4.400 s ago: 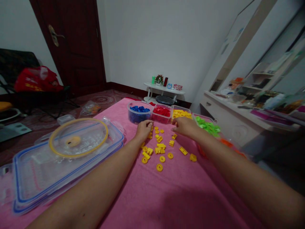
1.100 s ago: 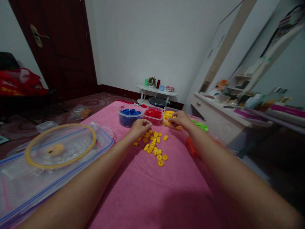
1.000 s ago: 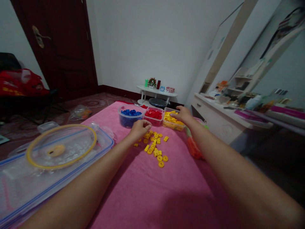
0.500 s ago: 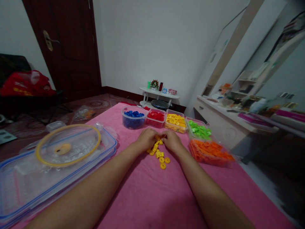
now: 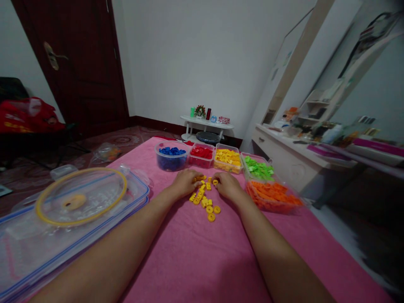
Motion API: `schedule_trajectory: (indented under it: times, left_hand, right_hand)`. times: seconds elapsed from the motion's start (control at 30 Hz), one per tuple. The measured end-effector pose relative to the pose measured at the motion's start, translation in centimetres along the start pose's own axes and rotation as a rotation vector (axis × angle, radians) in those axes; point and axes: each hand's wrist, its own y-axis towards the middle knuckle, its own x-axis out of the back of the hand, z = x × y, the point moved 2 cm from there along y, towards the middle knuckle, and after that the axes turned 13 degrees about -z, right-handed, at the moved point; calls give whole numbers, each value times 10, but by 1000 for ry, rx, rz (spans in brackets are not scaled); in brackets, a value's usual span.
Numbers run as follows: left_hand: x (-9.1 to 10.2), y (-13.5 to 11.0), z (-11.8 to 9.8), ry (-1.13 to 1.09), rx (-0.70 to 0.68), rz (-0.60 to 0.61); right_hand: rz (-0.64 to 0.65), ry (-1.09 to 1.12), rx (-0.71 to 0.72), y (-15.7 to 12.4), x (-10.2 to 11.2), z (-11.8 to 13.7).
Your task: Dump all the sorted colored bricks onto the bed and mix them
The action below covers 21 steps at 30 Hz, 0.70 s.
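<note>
Pink cloth [image 5: 195, 252] bears yellow pieces [image 5: 201, 193] and 5 tubs [image 5: 227, 168], a pale wall [image 5: 195, 54] beyond.

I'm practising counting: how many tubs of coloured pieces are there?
5. Left to right along the far side: blue-filled tub, red-filled tub, yellow-filled tub, green-filled tub; nearer, at right, orange-filled tub. None seems hidden.

Both forearms [image 5: 132, 233] outstretched, left hand [image 5: 186, 184] near right hand [image 5: 228, 185], fingers [image 5: 220, 177] curled inward.

pink cloth [image 5: 189, 252], yellow pieces [image 5: 201, 193], tubs [image 5: 172, 163], lids [image 5: 38, 252]
</note>
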Motion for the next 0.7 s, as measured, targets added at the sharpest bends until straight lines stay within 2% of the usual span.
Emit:
schedule_trajectory:
  times: [0.13, 0.23, 0.4, 0.53, 0.63, 0.7]
  left_hand:
    - [-4, 1, -2, -2, 7, -4]
    - [0, 1, -4, 2, -7, -54]
    - [7, 0, -9, 76, -62, -76]
    - [8, 0, -11, 65, -50, -111]
    - [10, 1, -13, 46, -8, -188]
    - [15, 3, -17, -1, 11, -286]
  right_hand:
    - [-18, 44, 38, -2, 2, 7]
    - [-6, 109, 69, -6, -3, 15]
    - [-31, 124, 54, -11, -9, 21]
    - [-10, 197, 29, -11, -9, 21]
    - [-41, 234, -2, -8, -10, 20]
    - [-78, 327, -58, -6, -9, 20]
